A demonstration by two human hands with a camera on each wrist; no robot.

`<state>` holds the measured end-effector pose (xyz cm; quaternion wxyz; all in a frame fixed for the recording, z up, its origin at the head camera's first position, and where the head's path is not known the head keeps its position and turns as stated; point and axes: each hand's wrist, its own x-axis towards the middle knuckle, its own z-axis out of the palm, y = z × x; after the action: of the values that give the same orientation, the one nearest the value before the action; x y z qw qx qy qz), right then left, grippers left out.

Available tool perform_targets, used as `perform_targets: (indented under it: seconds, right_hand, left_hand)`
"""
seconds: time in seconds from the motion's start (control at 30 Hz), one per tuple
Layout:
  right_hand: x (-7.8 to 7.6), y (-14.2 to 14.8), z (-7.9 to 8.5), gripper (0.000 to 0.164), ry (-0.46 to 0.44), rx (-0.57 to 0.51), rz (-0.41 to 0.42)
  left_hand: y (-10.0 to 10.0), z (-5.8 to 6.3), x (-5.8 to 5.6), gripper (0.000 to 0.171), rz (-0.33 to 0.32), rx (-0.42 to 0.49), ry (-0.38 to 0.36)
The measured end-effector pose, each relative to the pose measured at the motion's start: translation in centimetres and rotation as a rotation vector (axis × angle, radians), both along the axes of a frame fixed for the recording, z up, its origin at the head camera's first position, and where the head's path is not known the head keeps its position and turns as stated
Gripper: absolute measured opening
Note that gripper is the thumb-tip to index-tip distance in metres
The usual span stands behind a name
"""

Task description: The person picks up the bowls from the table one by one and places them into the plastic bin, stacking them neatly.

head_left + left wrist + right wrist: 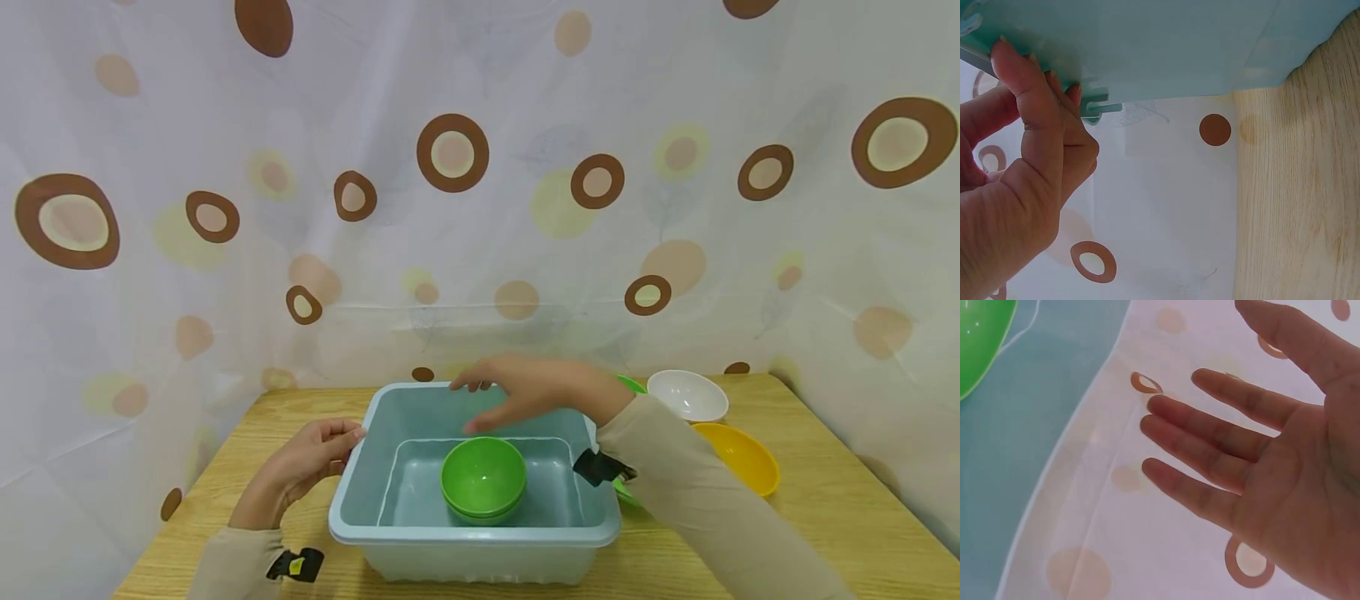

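A pale blue plastic basin (480,536) stands on the wooden table, with a stack of nested green bowls (483,477) on its floor. At the basin's left side my left hand (311,458) grips the rim, its fingertips against the outer wall (1166,50) in the left wrist view. My right hand (525,389) hovers over the back part of the basin, above and behind the green bowls, holding nothing. Its fingers (1210,462) are spread and nearly straight in the right wrist view, where the edge of a green bowl (982,344) shows at upper left.
Right of the basin, a white bowl (687,396) and a yellow bowl (738,458) sit on the table (817,517). Another green piece (632,384) is mostly hidden behind my right forearm. A patterned curtain (480,275) hangs along the table's back and sides.
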<state>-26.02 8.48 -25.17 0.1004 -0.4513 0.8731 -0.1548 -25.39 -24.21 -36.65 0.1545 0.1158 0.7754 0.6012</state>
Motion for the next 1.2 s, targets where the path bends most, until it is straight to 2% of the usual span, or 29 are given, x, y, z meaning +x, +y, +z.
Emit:
perform_targets:
  seconds: [0.13,0.4,0.63,0.83,1.03,1.2]
  right_hand:
    - [0.3,1.4,0.2,0.052,0.067,-0.111,0.021]
    - [0.9,4.6,0.4,0.045,0.191,-0.278,-0.010]
    - [0.8,7.6,-0.4,0.040,0.367,-0.431,-0.039]
    - [1.0,10.1,-1.5,0.043,0.434,-0.495,-0.171]
    - [1.1,12.1,-2.9,0.042,0.447,-0.491,-0.301]
    - [1.4,13.6,-4.1,0.044,0.399,-0.442,-0.406]
  left_hand:
    - [0.0,-0.1,-0.1,0.037,-0.001,0.005,-0.001]
    - [0.0,-0.2,-0.1,0.038,0.001,0.010,0.003]
    - [0.0,-0.1,0.0,0.039,0.010,0.006,0.002]
    - [0.0,0.0,0.0,0.040,0.006,0.004,0.004]
    - [0.0,-0.1,0.0,0.040,-0.002,0.007,-0.005]
    - [0.0,-0.2,-0.2,0.040,-0.008,0.009,-0.004]
